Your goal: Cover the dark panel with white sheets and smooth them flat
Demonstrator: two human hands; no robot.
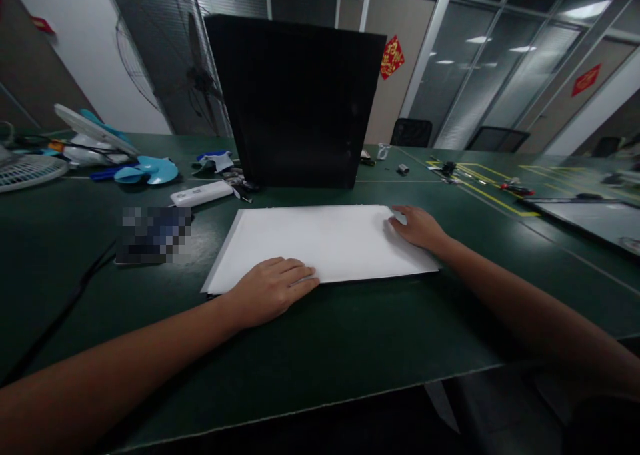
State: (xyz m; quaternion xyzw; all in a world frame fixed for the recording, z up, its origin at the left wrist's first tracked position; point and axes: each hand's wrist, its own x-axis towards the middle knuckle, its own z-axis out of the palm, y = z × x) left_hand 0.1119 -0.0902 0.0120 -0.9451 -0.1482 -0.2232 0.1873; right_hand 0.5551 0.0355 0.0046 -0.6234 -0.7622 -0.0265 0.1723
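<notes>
A flat white rectangular sheet (325, 241) lies on the green table, with a thin dark edge showing beneath its near side. My left hand (275, 288) rests flat on its near edge, left of the middle, fingers stretched out to the right. At the right end, my right hand (415, 227) lies over the far right corner, thumb apart from the fingers; it touches the sheet without visibly gripping it. Just behind the sheet stands a large black panel (300, 101), upright.
On the green table (350, 348), a white power strip (203, 193), a pixelated device (155, 235) and blue fan blades (147, 171) are at the left. Small tools (517, 187) and a framed panel (590, 221) lie at the right.
</notes>
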